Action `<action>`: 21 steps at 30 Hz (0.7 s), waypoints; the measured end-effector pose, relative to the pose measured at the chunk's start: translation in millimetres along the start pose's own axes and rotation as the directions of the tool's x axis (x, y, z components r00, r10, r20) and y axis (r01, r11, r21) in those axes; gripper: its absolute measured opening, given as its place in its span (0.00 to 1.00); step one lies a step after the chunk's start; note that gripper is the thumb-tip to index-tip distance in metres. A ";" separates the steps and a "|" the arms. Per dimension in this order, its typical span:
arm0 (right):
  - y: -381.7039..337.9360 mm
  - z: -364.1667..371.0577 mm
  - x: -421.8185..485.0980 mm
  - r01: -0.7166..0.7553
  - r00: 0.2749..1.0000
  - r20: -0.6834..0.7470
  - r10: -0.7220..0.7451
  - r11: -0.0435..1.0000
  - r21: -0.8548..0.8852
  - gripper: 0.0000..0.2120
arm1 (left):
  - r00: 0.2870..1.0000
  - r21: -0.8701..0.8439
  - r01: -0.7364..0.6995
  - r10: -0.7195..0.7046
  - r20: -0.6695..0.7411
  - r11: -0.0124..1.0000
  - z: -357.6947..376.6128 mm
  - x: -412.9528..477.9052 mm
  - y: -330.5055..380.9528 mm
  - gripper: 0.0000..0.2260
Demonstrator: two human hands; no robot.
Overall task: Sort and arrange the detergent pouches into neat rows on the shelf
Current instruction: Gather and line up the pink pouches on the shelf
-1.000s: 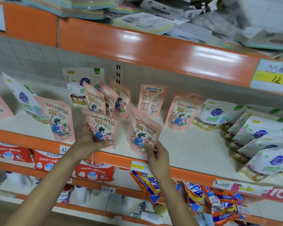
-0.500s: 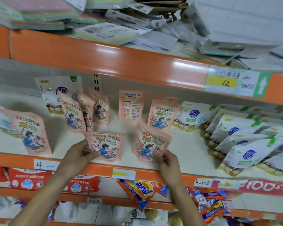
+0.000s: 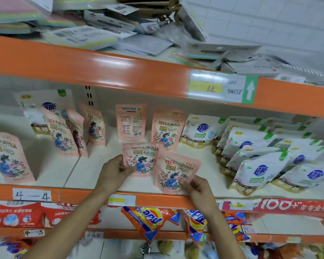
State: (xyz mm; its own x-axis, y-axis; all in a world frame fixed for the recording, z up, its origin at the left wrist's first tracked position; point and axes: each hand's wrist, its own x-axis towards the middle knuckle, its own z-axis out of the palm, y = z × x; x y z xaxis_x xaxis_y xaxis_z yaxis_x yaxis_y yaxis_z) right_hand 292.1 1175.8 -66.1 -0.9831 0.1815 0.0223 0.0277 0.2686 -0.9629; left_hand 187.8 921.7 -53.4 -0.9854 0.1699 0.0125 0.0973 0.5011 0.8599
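Note:
On the middle shelf (image 3: 94,176) my left hand (image 3: 114,171) grips a pink floral detergent pouch (image 3: 141,158) by its left edge, held upright near the shelf's front. Right beside it, my right hand (image 3: 196,186) pinches the lower right corner of a second pink pouch (image 3: 176,171), which leans slightly right. Behind them stand two more pink pouches (image 3: 167,128), one (image 3: 131,121) showing its back label. Three pink pouches (image 3: 62,133) stand further left, and another (image 3: 7,157) at the far left front.
White and green detergent pouches (image 3: 258,171) lie leaning in rows at the right; one (image 3: 45,109) stands at the back left. The orange upper shelf beam (image 3: 120,71) hangs overhead. Orange and red bags (image 3: 151,221) fill the shelf below.
My left hand has carried its pink pouch to the right, up next to the pouch in my right hand. The camera view has also swung right.

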 end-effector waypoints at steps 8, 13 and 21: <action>7.1 -18.7 -3.0 0.007 1.000 0.029 -0.006 1.000 -0.022 0.10 | 1.000 -0.075 0.000 0.001 0.021 0.997 37.2 29.9 21.6 0.08; 7.5 -24.6 -3.3 0.000 0.999 0.044 0.001 1.000 -0.020 0.10 | 0.998 -0.076 -0.040 0.044 0.054 0.996 55.0 42.7 30.9 0.09; 7.0 -27.2 -2.2 -0.013 0.998 0.054 0.013 1.000 0.001 0.10 | 0.998 -0.029 -0.060 0.060 0.013 0.998 66.6 57.1 40.6 0.08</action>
State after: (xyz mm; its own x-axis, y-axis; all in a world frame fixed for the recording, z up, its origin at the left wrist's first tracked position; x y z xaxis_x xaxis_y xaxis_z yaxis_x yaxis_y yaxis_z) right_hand 299.3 1203.0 -65.5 -0.9910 0.1335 -0.0046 0.0402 0.2656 -0.9633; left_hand 144.8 1008.2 -51.8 -0.9758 0.2110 0.0574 0.1520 0.4654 0.8720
